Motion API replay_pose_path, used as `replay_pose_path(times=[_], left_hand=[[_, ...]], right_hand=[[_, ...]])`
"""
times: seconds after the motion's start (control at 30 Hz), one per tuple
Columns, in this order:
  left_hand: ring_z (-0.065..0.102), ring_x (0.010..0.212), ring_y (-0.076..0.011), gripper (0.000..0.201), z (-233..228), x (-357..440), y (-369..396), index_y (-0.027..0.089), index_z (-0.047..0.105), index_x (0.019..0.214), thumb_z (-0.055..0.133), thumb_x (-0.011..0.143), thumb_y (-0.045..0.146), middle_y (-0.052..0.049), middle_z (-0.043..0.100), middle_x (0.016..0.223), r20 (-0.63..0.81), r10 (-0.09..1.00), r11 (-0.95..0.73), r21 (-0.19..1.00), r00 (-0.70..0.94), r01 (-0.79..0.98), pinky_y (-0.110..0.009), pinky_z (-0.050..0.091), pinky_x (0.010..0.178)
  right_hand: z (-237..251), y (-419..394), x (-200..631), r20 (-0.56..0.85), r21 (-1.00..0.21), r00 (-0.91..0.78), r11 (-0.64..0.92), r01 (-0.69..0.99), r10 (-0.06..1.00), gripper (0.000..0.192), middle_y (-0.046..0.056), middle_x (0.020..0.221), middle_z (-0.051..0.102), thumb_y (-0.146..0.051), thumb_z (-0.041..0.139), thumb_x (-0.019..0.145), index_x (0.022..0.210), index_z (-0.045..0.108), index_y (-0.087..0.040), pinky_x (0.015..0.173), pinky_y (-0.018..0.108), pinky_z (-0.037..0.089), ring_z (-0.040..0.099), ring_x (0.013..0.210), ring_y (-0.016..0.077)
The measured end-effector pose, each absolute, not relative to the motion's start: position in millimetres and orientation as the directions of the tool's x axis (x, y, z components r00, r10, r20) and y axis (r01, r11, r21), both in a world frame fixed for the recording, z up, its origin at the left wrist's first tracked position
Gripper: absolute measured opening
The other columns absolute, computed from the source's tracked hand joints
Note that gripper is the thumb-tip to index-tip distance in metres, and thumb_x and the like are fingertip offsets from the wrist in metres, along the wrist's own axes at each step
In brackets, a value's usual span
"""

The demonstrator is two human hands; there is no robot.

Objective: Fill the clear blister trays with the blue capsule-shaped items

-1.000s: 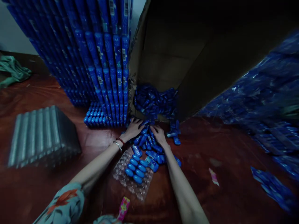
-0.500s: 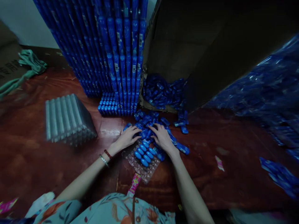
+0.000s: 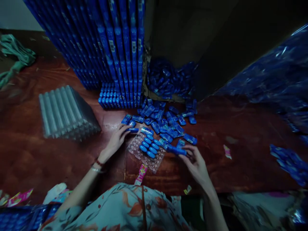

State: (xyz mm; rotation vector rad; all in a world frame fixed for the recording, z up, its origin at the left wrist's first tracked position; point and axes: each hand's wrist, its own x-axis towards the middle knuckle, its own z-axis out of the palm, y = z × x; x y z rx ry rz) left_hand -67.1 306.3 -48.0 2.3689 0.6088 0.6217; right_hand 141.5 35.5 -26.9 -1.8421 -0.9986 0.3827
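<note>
I saw a stack of clear ribbed plastic trays [image 3: 64, 112] far left. My left hand [image 3: 115, 141] pinched a small blue wrapped packet [image 3: 133, 130] at the edge of the clear blister tray [image 3: 146, 150], which lay on the red-brown table [image 3: 240, 166]. My right hand [image 3: 196, 163] gripped another blue packet [image 3: 176, 150] just right of the tray.

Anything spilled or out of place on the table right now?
Yes. Loose blue packets lie scattered across the table, spilling from the torn cardboard box. A pink wrapper scrap lies apart at the right. Only some pockets of the clear tray are filled.
</note>
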Motion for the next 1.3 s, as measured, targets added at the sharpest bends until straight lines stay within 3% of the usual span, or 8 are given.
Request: replay_pose_path(times=[0.1, 0.27, 0.37, 0.5, 0.77, 0.87, 1.0, 1.3], left_hand=[[0.059, 0.09, -0.0158, 0.026, -42.6, -106.0, 282.5, 0.02, 0.056, 0.114, 0.048, 0.091, 0.027, -0.005, 0.058, 0.099, 0.214, 0.636, -0.608, 0.73, 0.742, 0.31, -0.029, 0.053, 0.078], [0.063, 0.084, -0.0153, 0.027, -48.5, -116.3, 236.2, 0.017, 0.053, 0.108, 0.059, 0.086, 0.031, -0.004, 0.063, 0.095, 0.214, 0.694, -0.544, 0.782, 0.688, 0.306, -0.027, 0.054, 0.074], [0.061, 0.084, -0.0143, 0.016, -58.5, -106.8, 222.8, 0.015, 0.055, 0.105, 0.051, 0.09, 0.021, -0.006, 0.063, 0.092, 0.36, 0.534, -0.72, 0.669, 0.765, 0.187, -0.026, 0.053, 0.074], [0.058, 0.086, -0.0155, 0.024, -60.3, -100.0, 222.9, 0.014, 0.055, 0.11, 0.039, 0.093, 0.012, -0.01, 0.062, 0.097, 0.464, 0.239, -0.919, 0.391, 0.853, 0.045, -0.029, 0.053, 0.073], [0.053, 0.083, -0.0184, 0.022, -29.0, -88.4, 223.5, 0.01, 0.059, 0.092, 0.037, 0.092, 0.013, -0.009, 0.06, 0.087, 0.252, -0.09, -0.978, 0.161, 0.964, -0.133, -0.031, 0.05, 0.073], [0.053, 0.088, -0.0192, 0.021, -33.9, -86.5, 221.2, 0.011, 0.058, 0.096, 0.038, 0.092, 0.013, -0.01, 0.06, 0.092, 0.221, -0.07, -0.977, 0.184, 0.973, -0.112, -0.032, 0.05, 0.077], [0.053, 0.09, -0.0184, 0.027, -45.6, -90.5, 221.8, 0.01, 0.055, 0.109, 0.032, 0.095, 0.017, -0.011, 0.061, 0.1, 0.34, 0.008, -0.962, 0.26, 0.94, -0.086, -0.032, 0.05, 0.077], [0.052, 0.08, -0.0165, 0.025, -50.7, -94.7, 209.7, 0.011, 0.057, 0.109, 0.037, 0.094, 0.014, -0.01, 0.06, 0.089, 0.38, 0.16, -0.924, 0.383, 0.911, 0.003, -0.028, 0.05, 0.067]], right_hand=[[-33.9, 20.6, 102.0, 0.112, -0.894, 0.614, -0.19, 0.405, 0.781, 0.016, 0.002, 0.081, 0.068, -0.036, 0.063, 0.081, 0.092, 0.06, -0.024, 0.058, 0.026, 0.056, 0.066, 0.066, 0.0169], [-57.6, 43.9, 52.3, 0.348, -0.703, 0.451, -0.091, 0.706, 0.822, 0.023, 0.007, 0.097, 0.067, -0.019, 0.053, 0.088, 0.11, 0.059, -0.021, 0.08, 0.03, 0.055, 0.065, 0.089, 0.018], [-64.0, 53.5, 47.8, 0.41, -0.477, 0.247, -0.024, 0.878, 0.878, 0.033, 0.009, 0.096, 0.064, -0.011, 0.043, 0.09, 0.119, 0.056, -0.018, 0.079, 0.03, 0.054, 0.063, 0.089, 0.018], [-48.8, 56.9, 53.0, 0.289, -0.247, 0.099, -0.025, 0.969, 0.952, 0.033, 0.009, 0.086, 0.061, -0.006, 0.036, 0.089, 0.113, 0.058, -0.014, 0.067, 0.028, 0.052, 0.058, 0.078, 0.0173], [-10.2, 80.0, 45.1, -0.088, -0.11, 0.038, -0.048, 0.993, 0.995, 0.024, 0.008, 0.088, 0.06, -0.005, 0.049, 0.083, 0.103, 0.057, -0.016, 0.066, 0.029, 0.048, 0.057, 0.078, 0.0185], [-8.5, 85.1, 35.2, -0.166, -0.062, 0.051, -0.062, 0.996, 0.985, 0.022, 0.009, 0.087, 0.061, -0.005, 0.046, 0.084, 0.101, 0.057, -0.016, 0.062, 0.028, 0.047, 0.059, 0.075, 0.018], [-4.8, 91.5, 21.5, -0.243, -0.016, 0.062, -0.068, 0.998, 0.968, 0.024, 0.012, 0.084, 0.062, -0.004, 0.043, 0.085, 0.102, 0.057, -0.014, 0.058, 0.029, 0.048, 0.061, 0.073, 0.0203], [3.5, 93.5, 36.4, -0.327, -0.094, 0.121, -0.159, 0.983, 0.937, 0.034, 0.012, 0.098, 0.061, -0.003, 0.042, 0.085, 0.112, 0.056, -0.015, 0.066, 0.03, 0.051, 0.063, 0.082, 0.0202]])
